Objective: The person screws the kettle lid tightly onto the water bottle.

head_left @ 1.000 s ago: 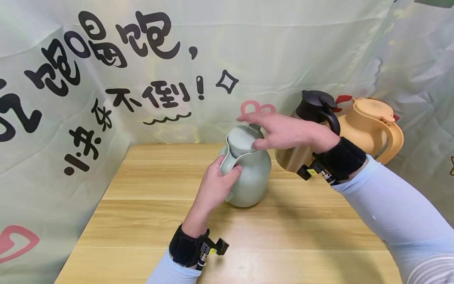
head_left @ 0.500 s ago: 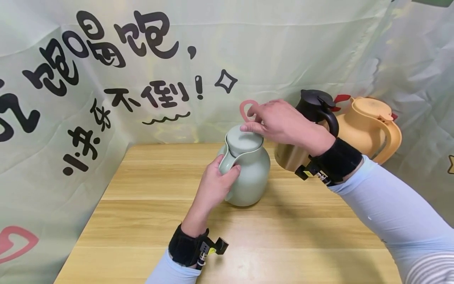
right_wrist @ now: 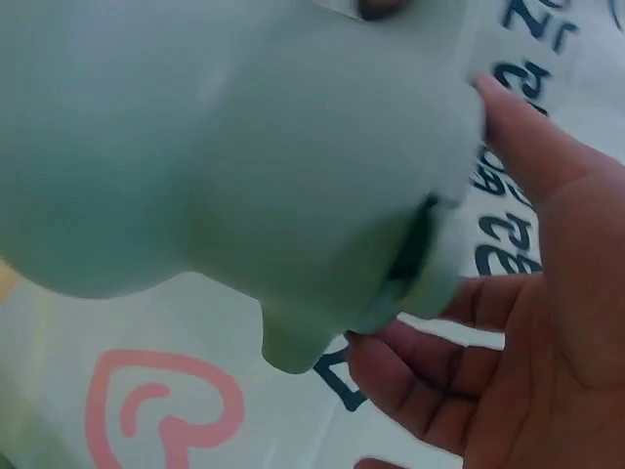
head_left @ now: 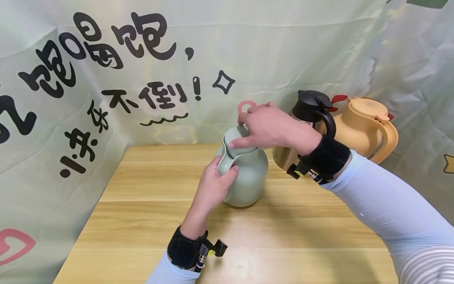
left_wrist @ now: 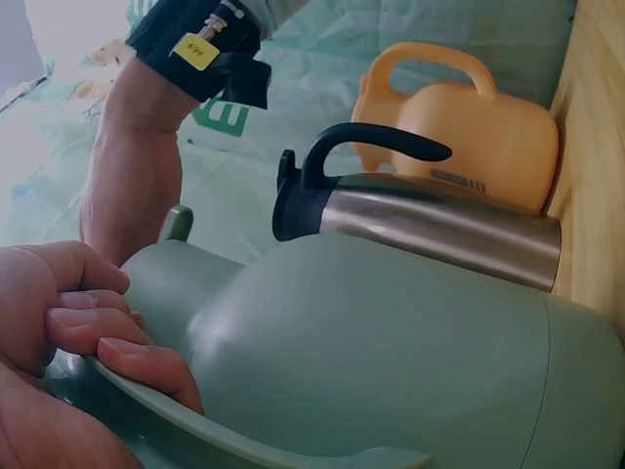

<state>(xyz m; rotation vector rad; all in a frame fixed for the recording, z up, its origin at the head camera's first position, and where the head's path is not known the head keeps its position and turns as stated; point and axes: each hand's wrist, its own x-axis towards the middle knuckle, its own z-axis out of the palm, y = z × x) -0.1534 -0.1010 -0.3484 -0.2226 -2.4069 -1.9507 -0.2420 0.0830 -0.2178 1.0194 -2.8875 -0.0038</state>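
A pale green thermos jug [head_left: 246, 181] stands upright on the table, its handle [head_left: 226, 161] towards the person. My left hand [head_left: 214, 181] grips that handle, fingers wrapped round it in the left wrist view. Over the jug's top, my right hand [head_left: 271, 128] holds the round lid [head_left: 235, 136] by its edge, thumb on the near side and fingers bent over the far side. In the right wrist view a dark gap [right_wrist: 415, 244] shows between lid and neck, beside the short spout [right_wrist: 293, 337]. The right palm hides part of the lid in the head view.
Right behind the jug stand a steel thermos jug [head_left: 283, 157] with a black top and, beside it, an orange jug [head_left: 358, 128]. The wooden table [head_left: 149, 205] meets a printed cloth backdrop [head_left: 305, 43] at the back and left.
My right hand lifted its flat fingers from the lid, drew back to the right, then came left again and took the lid's edge. The left hand keeps its grip on the handle.
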